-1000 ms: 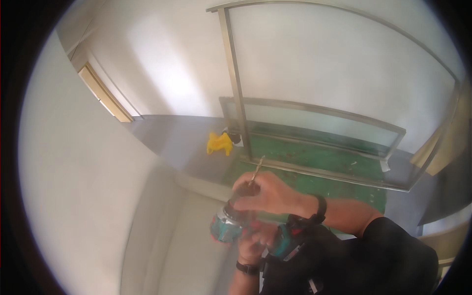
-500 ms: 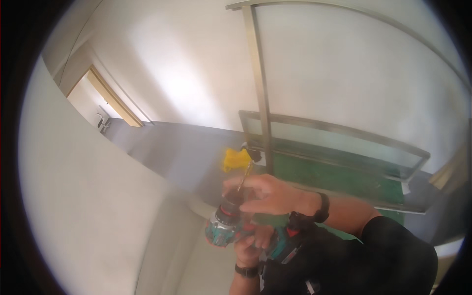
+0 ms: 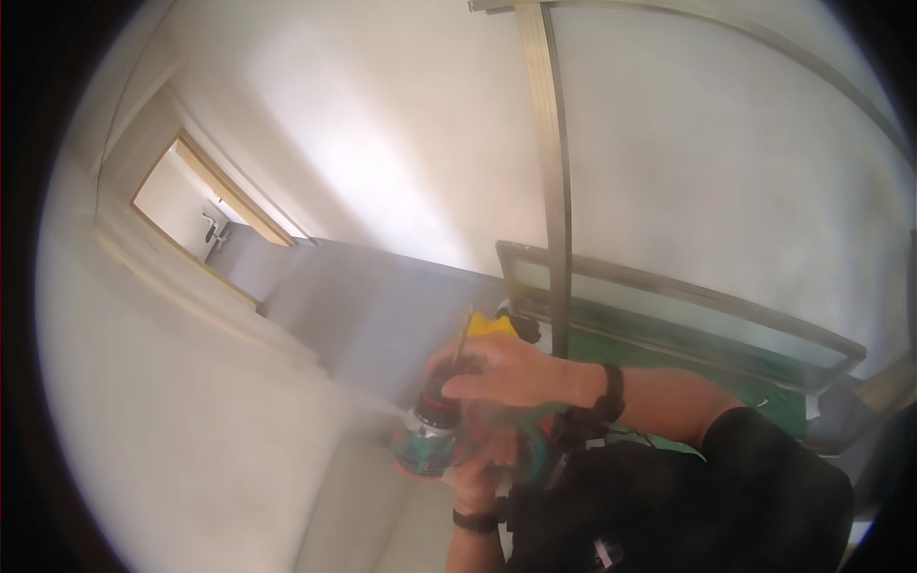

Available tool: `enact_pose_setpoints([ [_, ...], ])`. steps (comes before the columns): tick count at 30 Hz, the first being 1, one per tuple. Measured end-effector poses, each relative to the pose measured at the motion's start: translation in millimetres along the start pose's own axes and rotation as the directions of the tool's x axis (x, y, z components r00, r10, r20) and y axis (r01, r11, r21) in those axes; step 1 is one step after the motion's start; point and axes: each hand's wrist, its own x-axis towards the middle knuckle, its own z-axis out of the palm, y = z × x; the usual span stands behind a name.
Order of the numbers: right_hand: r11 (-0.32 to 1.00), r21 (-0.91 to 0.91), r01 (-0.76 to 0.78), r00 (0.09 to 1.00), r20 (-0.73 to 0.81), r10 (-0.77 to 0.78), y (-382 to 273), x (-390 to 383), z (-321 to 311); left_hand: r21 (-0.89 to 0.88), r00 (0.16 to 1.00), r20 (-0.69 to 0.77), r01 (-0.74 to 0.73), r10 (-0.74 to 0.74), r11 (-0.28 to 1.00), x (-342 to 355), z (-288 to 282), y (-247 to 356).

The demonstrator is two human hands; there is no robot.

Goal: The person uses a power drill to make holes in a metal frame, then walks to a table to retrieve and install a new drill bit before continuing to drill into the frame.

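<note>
I hold a teal, red and black cordless drill (image 3: 420,451) with its chuck and drill bit (image 3: 465,334) tilted upward. My left hand (image 3: 480,473), coming up from the lower edge, is wrapped round the drill's grip. From the right, my right hand (image 3: 511,372) reaches across and closes round the black chuck (image 3: 440,396) just below the bit, thumb on the near side. Its fingertips are partly hidden and a little blurred. A black band sits on each wrist.
An upright metal post (image 3: 549,172) stands beyond my hands. Behind it a metal-framed glass panel (image 3: 688,291) leans low by the wall, above a green surface (image 3: 764,396). A yellow object (image 3: 492,326) lies past the bit. A pale wall edge (image 3: 191,411) fills the left, with a doorway (image 3: 205,205) farther back.
The view has shifted, so the post and glass panel sit farther right and the yellow object is partly covered. The bit stands more upright. Both hands keep their hold on the drill.
</note>
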Motion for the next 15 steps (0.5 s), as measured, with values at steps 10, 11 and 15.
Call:
enact_pose_setpoints([
  [10,0.76,0.615,-0.211,0.977,0.166,0.137,67,-9,56,0.305,0.97,-0.172,0.217,-0.17,0.927,-33,-79,-27],
  [11,0.724,0.644,-0.25,0.967,0.2,0.155,79,5,54,0.302,0.98,-0.087,0.197,-0.179,0.933,-19,-85,-20],
  [15,0.456,0.857,-0.239,0.965,0.16,0.207,143,73,74,0.642,0.996,-0.043,-0.033,0.079,0.766,31,-191,-21],
])
